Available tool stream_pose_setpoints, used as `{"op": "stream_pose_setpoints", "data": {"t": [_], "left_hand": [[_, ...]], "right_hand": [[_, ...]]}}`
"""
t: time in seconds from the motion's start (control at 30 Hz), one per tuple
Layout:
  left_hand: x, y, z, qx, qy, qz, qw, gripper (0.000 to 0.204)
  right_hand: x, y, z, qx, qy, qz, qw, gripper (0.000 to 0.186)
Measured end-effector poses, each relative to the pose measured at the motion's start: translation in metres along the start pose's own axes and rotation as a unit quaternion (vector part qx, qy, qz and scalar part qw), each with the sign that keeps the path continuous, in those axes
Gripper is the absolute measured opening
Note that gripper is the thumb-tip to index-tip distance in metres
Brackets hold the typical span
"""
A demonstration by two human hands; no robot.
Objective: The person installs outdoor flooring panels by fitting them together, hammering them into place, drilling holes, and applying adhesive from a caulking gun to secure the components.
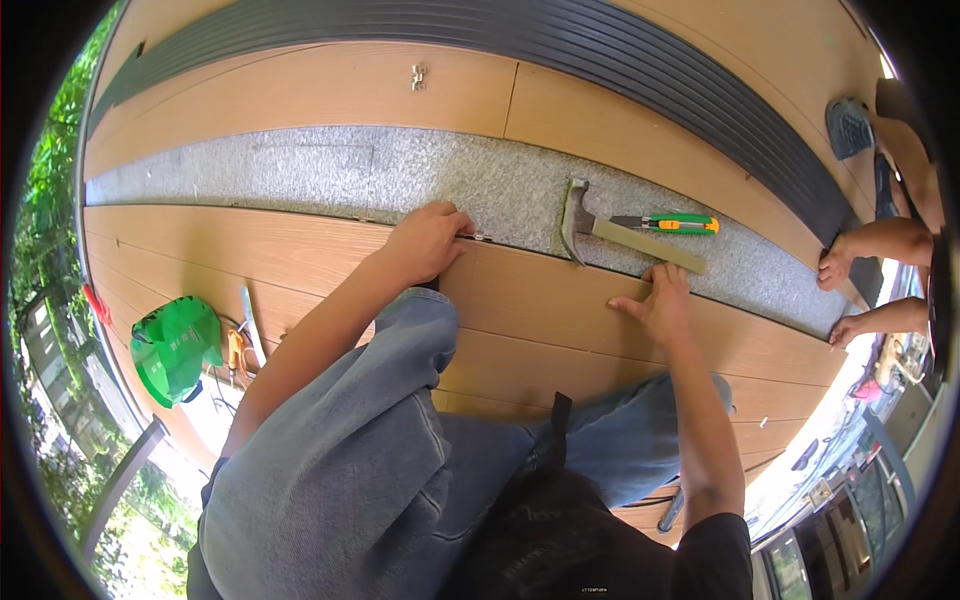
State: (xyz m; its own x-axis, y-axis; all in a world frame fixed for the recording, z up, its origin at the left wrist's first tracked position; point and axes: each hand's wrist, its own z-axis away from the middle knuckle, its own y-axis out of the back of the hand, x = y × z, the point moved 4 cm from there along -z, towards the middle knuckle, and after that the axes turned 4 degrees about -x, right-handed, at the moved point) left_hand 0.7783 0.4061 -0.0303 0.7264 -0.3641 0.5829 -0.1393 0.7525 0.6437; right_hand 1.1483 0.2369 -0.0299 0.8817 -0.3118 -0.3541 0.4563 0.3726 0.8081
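Observation:
My left hand (pixel 432 240) is closed at the far edge of a brown wood-grain deck plank (pixel 560 290); its curled fingers hide whatever is in them. Just right of its fingertips, a small metal clip (pixel 481 238) sits on the plank's edge. My right hand (pixel 655 303) rests on the same plank, thumb spread away from the fingers, fingertips at the far edge. Beyond that edge a claw hammer (pixel 640 243) lies with its head to the left, close to the right hand. Behind its handle is a green and yellow utility knife (pixel 680 224).
A grey speckled strip (pixel 400 165) separates the near planks from those beyond. Several clips (pixel 418 77) lie on a far plank (pixel 320 90), before a dark ribbed board (pixel 480 30). A green bag-like item (pixel 175 350) sits left. At right, another person's hands (pixel 838 265) touch the board ends.

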Motion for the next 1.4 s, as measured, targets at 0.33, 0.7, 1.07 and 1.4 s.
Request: {"op": "stream_pose_setpoints", "data": {"t": [0.33, 0.7, 1.07, 1.4], "left_hand": [[0.000, -0.004, 0.002, 0.000, -0.016, -0.018, 1.000, 0.021], [-0.027, 0.010, 0.033, 0.165, -0.005, -0.022, 0.986, 0.015], [-0.113, 0.014, 0.057, 0.317, 0.017, -0.058, 0.946, 0.012], [-0.108, 0.012, 0.045, 0.330, 0.049, -0.056, 0.941, 0.005]], "right_hand": [[0.003, -0.005, 0.006, 0.032, 0.019, -0.005, 0.999, 0.070], [0.009, -0.009, 0.014, 0.053, 0.030, 0.005, 0.998, 0.073], [0.000, -0.010, 0.010, 0.057, 0.042, 0.016, 0.997, 0.059], [0.014, -0.037, 0.001, 0.203, 0.047, 0.060, 0.976, 0.013]]}}
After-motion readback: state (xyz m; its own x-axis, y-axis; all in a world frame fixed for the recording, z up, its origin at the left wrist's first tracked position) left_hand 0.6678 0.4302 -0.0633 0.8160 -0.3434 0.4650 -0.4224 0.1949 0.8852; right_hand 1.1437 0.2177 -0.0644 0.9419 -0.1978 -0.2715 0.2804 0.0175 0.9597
